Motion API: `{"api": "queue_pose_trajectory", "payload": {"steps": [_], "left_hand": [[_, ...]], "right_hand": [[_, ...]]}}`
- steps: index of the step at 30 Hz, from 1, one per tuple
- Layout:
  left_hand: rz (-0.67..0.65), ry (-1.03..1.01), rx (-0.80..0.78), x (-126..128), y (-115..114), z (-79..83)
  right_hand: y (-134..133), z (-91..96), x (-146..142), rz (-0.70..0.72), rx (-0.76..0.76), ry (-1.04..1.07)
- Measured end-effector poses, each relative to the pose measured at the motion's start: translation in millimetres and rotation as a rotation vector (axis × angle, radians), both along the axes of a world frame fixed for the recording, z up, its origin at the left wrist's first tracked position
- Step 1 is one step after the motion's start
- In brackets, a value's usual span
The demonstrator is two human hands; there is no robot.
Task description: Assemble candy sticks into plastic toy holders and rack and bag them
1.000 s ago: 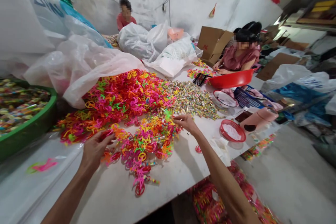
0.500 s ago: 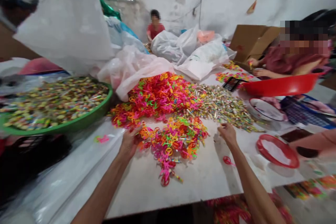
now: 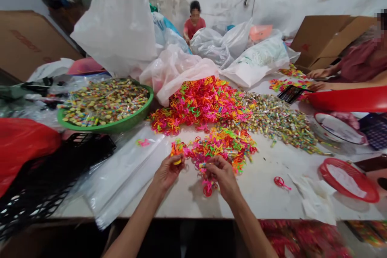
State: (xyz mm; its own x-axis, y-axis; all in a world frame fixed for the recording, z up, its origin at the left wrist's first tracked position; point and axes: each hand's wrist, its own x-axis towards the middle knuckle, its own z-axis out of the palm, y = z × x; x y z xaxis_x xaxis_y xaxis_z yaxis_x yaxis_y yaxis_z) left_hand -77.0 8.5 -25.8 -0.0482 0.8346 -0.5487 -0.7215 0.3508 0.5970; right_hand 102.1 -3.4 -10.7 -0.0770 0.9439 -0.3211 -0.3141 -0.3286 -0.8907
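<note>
A small heap of neon plastic toy pieces [image 3: 225, 145] lies on the white table [image 3: 260, 193] in front of me, with a larger heap [image 3: 202, 102] behind it. My left hand [image 3: 167, 171] is closed on a bunch of orange and pink pieces at the small heap's left edge. My right hand [image 3: 222, 175] pinches a small wrapped piece at the heap's near edge, fingers curled. A spread of small wrapped candies [image 3: 281, 123] lies to the right of the heaps.
A green basin [image 3: 133, 119] of candies and a black basket [image 3: 60, 169] stand at left. Red baskets [image 3: 347, 179] and a red basin [image 3: 347, 98] sit at right. Plastic sacks [image 3: 181, 68] and cardboard boxes [image 3: 326, 38] line the back. Two other people work beyond.
Both my hands have drawn back toward me and come together at the near edge of the small heap, each now gripping pieces. The camera has swung left.
</note>
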Motion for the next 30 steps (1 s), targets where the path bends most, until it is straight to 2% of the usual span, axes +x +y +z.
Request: {"api": "queue_pose_trajectory", "payload": {"steps": [5, 8, 11, 14, 16, 21, 24, 27, 28, 30], "left_hand": [[-0.018, 0.090, 0.043, -9, -21, -4.6], [-0.074, 0.238, 0.131, -16, -29, -3.3], [-0.203, 0.203, 0.129, -21, -34, 1.6], [-0.130, 0.117, 0.082, -22, -35, 5.5], [-0.088, 0.107, 0.118, -21, -34, 4.6], [-0.069, 0.140, 0.121, -21, -35, -5.2], [0.007, 0.288, 0.185, -22, -40, -8.6], [0.062, 0.503, 0.282, -21, -46, -8.6], [0.063, 0.523, 0.291, -20, -48, -7.8], [0.042, 0.440, 0.258, -19, -50, -5.2]], "right_hand": [[3, -2.9, -15, -0.122, -0.011, 0.054], [-2, -5.6, -17, -0.045, 0.002, 0.028], [-10, -11.0, -25, 0.125, -0.006, -0.022], [-14, -15.4, -36, 0.333, -0.035, -0.080], [-15, -18.1, -44, 0.417, -0.058, -0.088], [-13, -25.9, -57, 0.370, -0.055, -0.071], [-14, -26.1, -57, 0.350, -0.023, -0.292], [-14, -20.2, -53, 0.277, 0.109, -0.565], [-14, -17.4, -51, 0.291, 0.131, -0.600], [-14, -11.8, -49, 0.417, 0.112, -0.553]]}}
